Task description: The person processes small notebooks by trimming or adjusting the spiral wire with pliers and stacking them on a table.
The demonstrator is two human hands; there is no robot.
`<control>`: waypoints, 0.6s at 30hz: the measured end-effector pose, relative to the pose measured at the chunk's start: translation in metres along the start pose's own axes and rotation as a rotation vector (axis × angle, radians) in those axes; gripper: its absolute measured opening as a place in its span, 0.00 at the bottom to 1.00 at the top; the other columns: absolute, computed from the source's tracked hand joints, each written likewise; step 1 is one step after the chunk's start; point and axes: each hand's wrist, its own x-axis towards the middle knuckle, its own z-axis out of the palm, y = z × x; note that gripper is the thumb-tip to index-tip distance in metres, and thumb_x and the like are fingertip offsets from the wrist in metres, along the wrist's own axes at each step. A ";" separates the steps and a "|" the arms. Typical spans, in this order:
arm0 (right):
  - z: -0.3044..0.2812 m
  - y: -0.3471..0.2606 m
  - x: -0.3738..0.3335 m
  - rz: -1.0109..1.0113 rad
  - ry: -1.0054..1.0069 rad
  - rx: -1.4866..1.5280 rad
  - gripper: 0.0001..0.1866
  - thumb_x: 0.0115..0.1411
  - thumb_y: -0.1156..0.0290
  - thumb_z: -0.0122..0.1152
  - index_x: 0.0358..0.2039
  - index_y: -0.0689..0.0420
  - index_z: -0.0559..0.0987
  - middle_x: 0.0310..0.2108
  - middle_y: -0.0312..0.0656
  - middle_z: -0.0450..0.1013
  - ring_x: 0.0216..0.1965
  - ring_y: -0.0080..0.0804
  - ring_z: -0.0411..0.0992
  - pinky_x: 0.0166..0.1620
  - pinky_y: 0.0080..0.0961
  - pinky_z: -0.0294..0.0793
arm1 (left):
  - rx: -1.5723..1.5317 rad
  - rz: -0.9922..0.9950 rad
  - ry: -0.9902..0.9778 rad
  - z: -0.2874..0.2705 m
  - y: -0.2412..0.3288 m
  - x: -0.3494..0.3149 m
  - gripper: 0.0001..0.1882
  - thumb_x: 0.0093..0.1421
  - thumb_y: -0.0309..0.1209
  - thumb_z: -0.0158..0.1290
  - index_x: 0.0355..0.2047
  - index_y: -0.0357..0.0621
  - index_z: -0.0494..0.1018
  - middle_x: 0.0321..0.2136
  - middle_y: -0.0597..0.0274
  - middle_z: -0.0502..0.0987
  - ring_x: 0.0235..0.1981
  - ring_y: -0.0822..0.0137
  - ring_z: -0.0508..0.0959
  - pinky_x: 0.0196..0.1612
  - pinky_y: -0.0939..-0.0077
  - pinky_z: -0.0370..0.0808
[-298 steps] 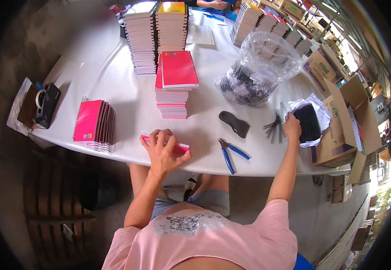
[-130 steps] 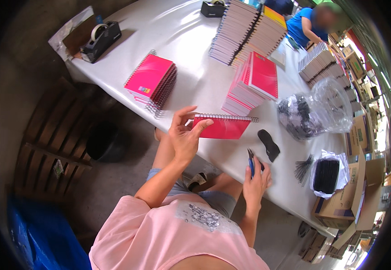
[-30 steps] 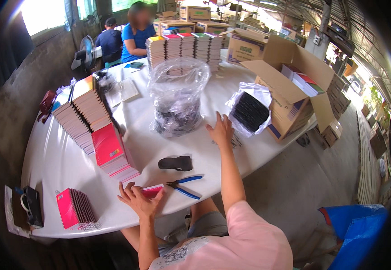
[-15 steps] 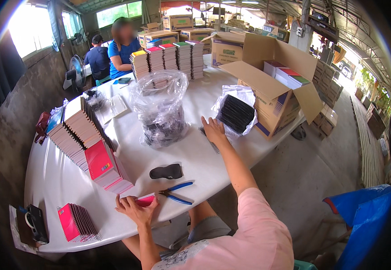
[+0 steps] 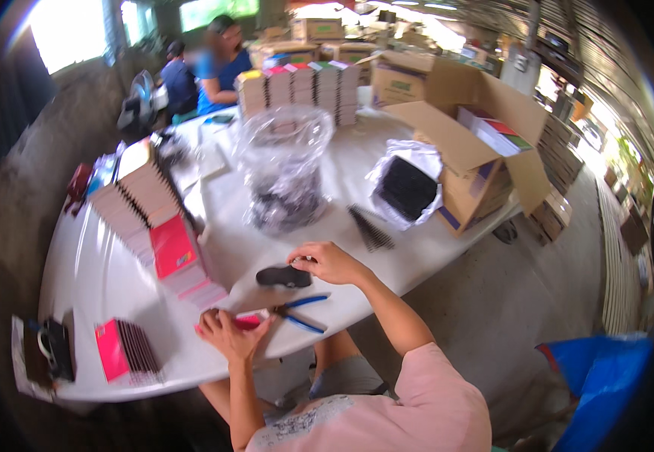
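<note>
My left hand [image 5: 233,333] is closed on a small red-covered notebook [image 5: 250,322] at the table's near edge. My right hand [image 5: 328,262] has its fingertips pinched together over a black peanut-shaped object [image 5: 282,277]; a thin bit of something shows at them, too blurred to name. Blue-handled pliers [image 5: 302,311] lie just right of the notebook. Beyond my right hand, several black spiral binding coils [image 5: 372,228] lie on the table. More black coils [image 5: 407,188] sit in opened white paper. Left of my hands are a pile of red notebooks [image 5: 176,248] and a smaller red stack with coils [image 5: 120,350].
A clear plastic bag [image 5: 285,169] with dark contents stands mid-table. Tall notebook stacks [image 5: 301,94] rise behind it. An open cardboard box [image 5: 466,151] with notebooks is at the right. A black case [image 5: 56,350] lies at the left edge. Two people sit beyond the table.
My right hand has drawn back from the loose coils toward me and left, its fingers now pinched. My left hand stays on the notebook. The whole view has shifted slightly.
</note>
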 end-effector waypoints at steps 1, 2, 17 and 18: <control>0.009 -0.009 -0.005 -0.053 -0.050 0.086 0.12 0.57 0.65 0.56 0.39 0.56 0.78 0.35 0.46 0.74 0.37 0.41 0.73 0.40 0.30 0.71 | 0.000 0.016 0.037 -0.001 0.000 0.004 0.40 0.28 0.61 0.64 0.26 0.37 0.66 0.36 0.44 0.66 0.43 0.44 0.64 0.50 0.45 0.56; 0.017 -0.018 -0.012 -0.068 -0.042 0.137 0.11 0.57 0.69 0.57 0.40 0.55 0.78 0.34 0.45 0.74 0.33 0.38 0.72 0.39 0.28 0.70 | -0.027 0.010 0.022 -0.007 0.002 0.007 0.39 0.28 0.60 0.64 0.25 0.36 0.66 0.37 0.42 0.65 0.44 0.43 0.63 0.50 0.45 0.56; 0.077 -0.030 -0.028 -0.050 0.019 0.175 0.12 0.53 0.76 0.60 0.40 0.57 0.80 0.34 0.41 0.72 0.35 0.32 0.70 0.40 0.23 0.69 | -0.161 -0.061 0.037 -0.004 0.003 -0.002 0.28 0.27 0.52 0.62 0.24 0.48 0.66 0.35 0.63 0.67 0.43 0.57 0.64 0.44 0.46 0.55; 0.079 -0.032 -0.027 -0.054 0.009 0.172 0.12 0.53 0.76 0.60 0.40 0.57 0.80 0.34 0.41 0.72 0.35 0.32 0.70 0.40 0.23 0.69 | -0.141 -0.064 0.022 -0.002 0.004 -0.003 0.28 0.27 0.52 0.62 0.23 0.49 0.66 0.35 0.63 0.66 0.43 0.57 0.63 0.44 0.45 0.55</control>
